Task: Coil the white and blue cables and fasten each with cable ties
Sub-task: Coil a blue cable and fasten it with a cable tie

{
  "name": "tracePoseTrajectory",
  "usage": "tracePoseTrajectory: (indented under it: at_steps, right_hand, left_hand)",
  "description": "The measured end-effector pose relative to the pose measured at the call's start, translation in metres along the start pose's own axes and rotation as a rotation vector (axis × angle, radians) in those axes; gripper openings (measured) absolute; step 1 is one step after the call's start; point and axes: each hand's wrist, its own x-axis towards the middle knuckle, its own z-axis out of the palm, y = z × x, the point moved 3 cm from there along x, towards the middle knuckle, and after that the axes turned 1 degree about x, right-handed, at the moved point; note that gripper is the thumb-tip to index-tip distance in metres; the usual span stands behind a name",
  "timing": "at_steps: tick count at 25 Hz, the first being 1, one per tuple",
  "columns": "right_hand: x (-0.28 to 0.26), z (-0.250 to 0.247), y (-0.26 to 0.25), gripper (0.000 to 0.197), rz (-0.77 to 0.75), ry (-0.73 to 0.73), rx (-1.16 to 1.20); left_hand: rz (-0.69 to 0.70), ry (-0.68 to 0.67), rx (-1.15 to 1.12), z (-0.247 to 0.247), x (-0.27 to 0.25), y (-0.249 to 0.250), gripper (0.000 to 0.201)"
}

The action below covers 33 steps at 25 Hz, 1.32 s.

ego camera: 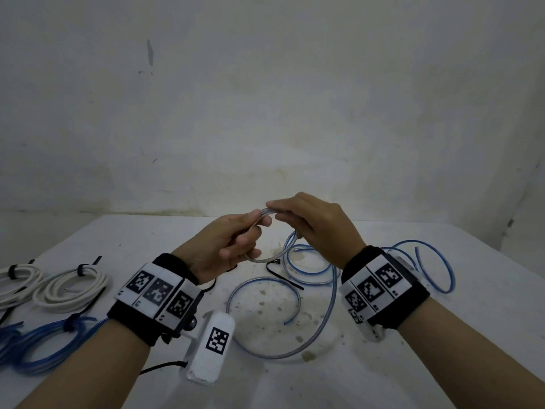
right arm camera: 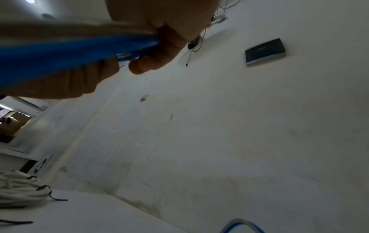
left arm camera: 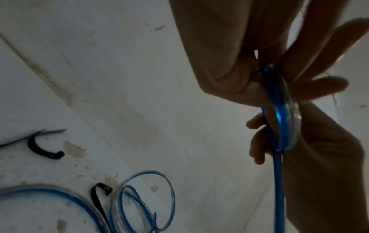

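Both hands pinch one blue cable (ego camera: 295, 255) above the white table (ego camera: 383, 364): left hand (ego camera: 227, 246) curled round a small loop, right hand (ego camera: 318, 228) gripping the strand beside it. Its loose length sprawls below beside a black cable tie (ego camera: 283, 276); tied white coils (ego camera: 67, 287) and a tied blue coil (ego camera: 44, 340) lie left.

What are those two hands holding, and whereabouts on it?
Both hold the blue cable: the left hand grips a small loop of it, the right hand pinches the top of that loop. The rest trails onto the table.
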Motion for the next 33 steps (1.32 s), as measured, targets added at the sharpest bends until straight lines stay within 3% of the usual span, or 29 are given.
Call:
tracePoseTrajectory:
  at_steps: [2,4,8,13,17,19,22,25,28,30,33]
  right_hand:
    - [-0.001,0.004,-0.003,0.046,-0.052,0.034,-0.014]
    - [0.001,0.008,-0.001,0.042,-0.018,0.017,0.014]
    - [0.004,0.016,0.018,0.026,0.256,-0.180,0.201]
    - [0.004,0.011,0.018,0.036,0.182,-0.161,0.035]
    - [-0.013,0.022,0.043,0.018,0.598,-0.187,0.550]
    - [-0.030,0.021,0.059,0.012,0.757,-0.133,0.694]
    - [-0.058,0.009,0.085,0.014,0.874,-0.128,0.572]
    - [-0.075,0.001,0.096,0.039,0.914,-0.211,0.367]
    - [-0.074,-0.004,0.085,0.037,0.879,-0.350,0.472]
    - [-0.066,-0.010,0.071,0.035,0.845,-0.496,0.552]
    - [-0.050,-0.020,0.046,0.031,0.744,-0.570,0.747]
  left_hand:
    - [-0.060,-0.029,-0.126,0.003,0.001,0.001,0.030]
    - [-0.087,-0.070,-0.240,0.005,0.004,0.001,0.036]
    - [-0.050,-0.033,-0.302,0.000,0.014,-0.001,0.031]
    - [-0.007,-0.077,-0.192,0.007,0.017,-0.003,0.014]
    - [0.037,-0.124,-0.521,-0.006,0.031,0.000,0.030]
    - [0.200,-0.200,-0.707,-0.027,0.035,0.015,0.035]
    - [0.414,0.024,-0.735,-0.051,0.032,0.049,0.037]
    - [0.594,0.237,-0.675,-0.056,0.027,0.072,0.038]
    - [0.643,0.288,-0.668,-0.065,0.032,0.068,0.048]
    - [0.643,0.419,-0.592,-0.078,0.038,0.058,0.046]
    - [0.713,0.631,-0.217,-0.088,0.046,0.036,0.030]
